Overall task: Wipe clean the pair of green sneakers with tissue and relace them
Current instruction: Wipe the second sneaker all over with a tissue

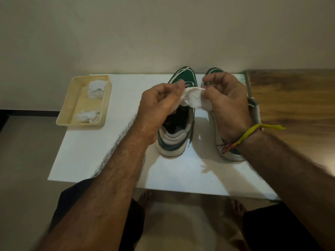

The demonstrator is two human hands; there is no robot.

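While both hands are raised above the shoes at the middle of the frame, a piece of white tissue (194, 99) is stretched between them. The left hand (159, 104) pinches one end with curled fingers, and the right hand (229, 105) pinches the other end between thumb and fingers; a yellow thread (253, 131) is tied round the right wrist.

Below the hands, the pair of green sneakers (174, 140) stands on a white board (108, 160), side by side, toes toward the wall. A loose white lace (183, 70) lies over the toe of the shoe more to the left. In the upper left part of the board a cream tray (68, 105) holds two more crumpled tissues (95, 88).

I judge the step in hand to be preparing the tissue, opening or folding it, so the wiping is near to begin or between strokes; relacing seems not yet done. The next move probably calls for one hand to steady a shoe and the other to press the tissue on its surface.
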